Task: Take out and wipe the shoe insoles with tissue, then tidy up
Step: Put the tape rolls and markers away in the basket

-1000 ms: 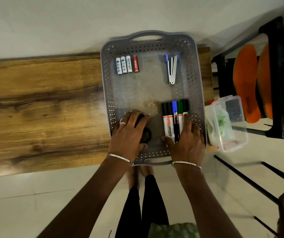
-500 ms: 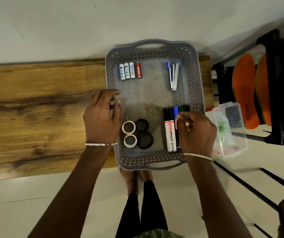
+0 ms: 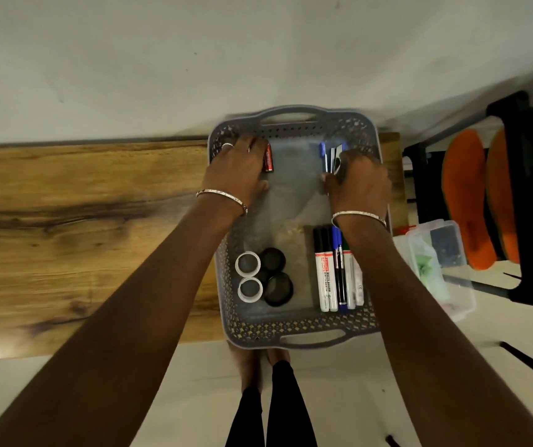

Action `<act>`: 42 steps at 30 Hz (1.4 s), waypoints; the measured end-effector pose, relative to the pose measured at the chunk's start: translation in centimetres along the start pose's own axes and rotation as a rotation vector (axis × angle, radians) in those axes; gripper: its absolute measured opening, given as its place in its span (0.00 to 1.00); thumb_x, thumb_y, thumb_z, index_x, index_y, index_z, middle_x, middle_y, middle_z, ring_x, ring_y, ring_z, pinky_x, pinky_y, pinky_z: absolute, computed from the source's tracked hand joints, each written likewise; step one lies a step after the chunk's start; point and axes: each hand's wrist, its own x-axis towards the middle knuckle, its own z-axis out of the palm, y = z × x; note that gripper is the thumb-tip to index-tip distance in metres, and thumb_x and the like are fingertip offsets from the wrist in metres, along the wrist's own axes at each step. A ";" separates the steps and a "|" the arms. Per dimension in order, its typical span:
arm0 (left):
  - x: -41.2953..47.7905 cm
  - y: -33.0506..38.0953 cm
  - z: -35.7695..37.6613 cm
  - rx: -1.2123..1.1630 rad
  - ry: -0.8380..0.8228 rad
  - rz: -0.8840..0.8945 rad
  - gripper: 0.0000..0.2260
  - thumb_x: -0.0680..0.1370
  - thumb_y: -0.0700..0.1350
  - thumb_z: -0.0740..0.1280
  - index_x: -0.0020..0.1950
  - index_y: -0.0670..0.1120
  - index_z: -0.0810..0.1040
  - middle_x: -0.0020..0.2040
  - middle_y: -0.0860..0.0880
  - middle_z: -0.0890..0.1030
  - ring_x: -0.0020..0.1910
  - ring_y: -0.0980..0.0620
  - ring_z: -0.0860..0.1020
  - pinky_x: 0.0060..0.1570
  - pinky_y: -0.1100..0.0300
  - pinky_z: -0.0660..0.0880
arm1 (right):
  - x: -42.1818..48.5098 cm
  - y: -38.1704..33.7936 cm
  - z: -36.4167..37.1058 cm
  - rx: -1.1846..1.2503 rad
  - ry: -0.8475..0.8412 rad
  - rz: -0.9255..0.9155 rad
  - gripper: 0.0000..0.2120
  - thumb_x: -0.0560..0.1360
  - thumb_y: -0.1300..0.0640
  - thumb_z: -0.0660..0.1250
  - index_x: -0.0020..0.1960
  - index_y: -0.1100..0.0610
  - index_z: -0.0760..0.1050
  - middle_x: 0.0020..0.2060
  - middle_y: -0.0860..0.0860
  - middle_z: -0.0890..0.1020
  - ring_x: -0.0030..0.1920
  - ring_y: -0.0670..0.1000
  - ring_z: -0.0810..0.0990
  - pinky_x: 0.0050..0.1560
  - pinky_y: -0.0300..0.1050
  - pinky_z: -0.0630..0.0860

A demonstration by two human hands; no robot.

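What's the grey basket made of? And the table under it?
The grey basket looks like matte moulded plastic: patterned holes, moulded handles. The table looks like smooth wood with dark grain streaks, possibly laminate.

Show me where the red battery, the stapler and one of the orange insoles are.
red battery (image 3: 268, 158): head view, middle of its red body.
stapler (image 3: 334, 155): head view, silver arm near its far end.
orange insole (image 3: 461, 195): head view, middle of its orange face.
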 end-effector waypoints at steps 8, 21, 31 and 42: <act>1.7 -0.6 0.3 0.084 -0.007 0.026 0.20 0.77 0.33 0.65 0.69 0.38 0.72 0.67 0.38 0.71 0.63 0.34 0.74 0.63 0.43 0.71 | 0.5 -5.2 2.7 0.196 -0.255 -0.359 0.22 0.70 0.66 0.71 0.63 0.60 0.77 0.58 0.60 0.80 0.58 0.61 0.78 0.59 0.49 0.71; 1.5 -0.8 -0.6 0.101 -0.034 -0.010 0.20 0.77 0.31 0.64 0.69 0.36 0.71 0.65 0.35 0.75 0.62 0.33 0.75 0.61 0.43 0.72 | 4.2 -6.5 3.7 0.076 -0.380 -0.463 0.26 0.66 0.63 0.77 0.64 0.59 0.77 0.61 0.59 0.80 0.60 0.62 0.78 0.59 0.51 0.75; -5.1 1.4 0.2 0.077 -0.065 -0.007 0.16 0.79 0.32 0.60 0.67 0.39 0.72 0.63 0.40 0.76 0.61 0.39 0.76 0.59 0.51 0.73 | -1.5 -3.6 4.3 0.133 -0.393 -0.523 0.22 0.62 0.64 0.79 0.55 0.60 0.81 0.51 0.60 0.80 0.52 0.62 0.78 0.50 0.47 0.72; -6.9 2.2 1.0 0.025 -0.077 -0.089 0.17 0.78 0.32 0.62 0.67 0.40 0.70 0.60 0.40 0.79 0.58 0.36 0.79 0.54 0.47 0.76 | -3.2 -2.8 4.6 0.205 -0.396 -0.494 0.25 0.62 0.65 0.79 0.58 0.60 0.80 0.52 0.59 0.80 0.52 0.61 0.79 0.49 0.46 0.73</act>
